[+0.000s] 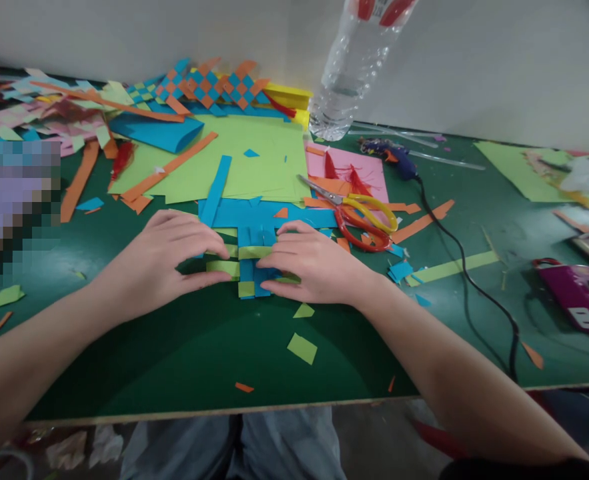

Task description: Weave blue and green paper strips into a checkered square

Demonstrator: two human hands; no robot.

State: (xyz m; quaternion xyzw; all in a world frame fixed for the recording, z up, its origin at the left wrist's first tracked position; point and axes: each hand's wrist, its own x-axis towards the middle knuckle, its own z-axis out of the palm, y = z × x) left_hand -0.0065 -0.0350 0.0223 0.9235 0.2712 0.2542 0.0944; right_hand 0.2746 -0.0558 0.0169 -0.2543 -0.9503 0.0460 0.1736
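Bare right forearm (429,340); left hand (174,257), fingers parted; right hand (311,263) curled, grip unclear, atop blue-and-lime woven paper strips (247,269), likely light, creasable: hold edges

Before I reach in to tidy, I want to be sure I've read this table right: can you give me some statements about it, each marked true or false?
1. The left hand and the right hand are both at the crossed blue and green paper strips. True.
2. The scissors have one yellow handle and one red one. True.
3. The right hand holds the scissors. False: they lie free, beyond that hand.
4. The purple box lies left of both hands. False: it lies to their right.
5. A black cord runs from the blue tool. True.
6. The clear bottle stands between the hands. False: it stands beyond them, near the wall.
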